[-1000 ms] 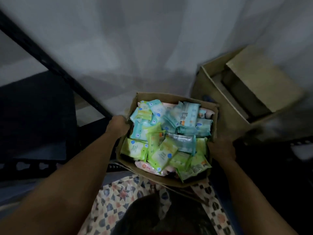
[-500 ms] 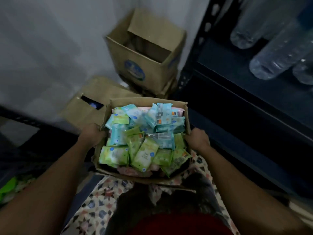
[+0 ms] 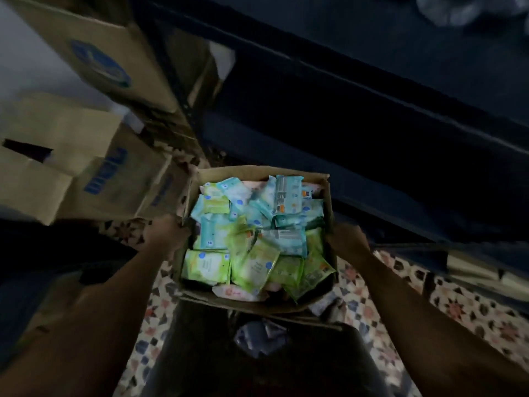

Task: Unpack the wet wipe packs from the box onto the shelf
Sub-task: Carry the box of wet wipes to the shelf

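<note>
Both hands grip open box [image 3: 327, 196] brimming green, teal packs [image 3: 252, 236].

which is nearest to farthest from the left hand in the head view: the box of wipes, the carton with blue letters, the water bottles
1. box of wipes: the left hand holds its left wall.
2. carton with blue letters: just up and left of that hand, on the floor.
3. water bottles: far top right, on the dark shelf.
</note>
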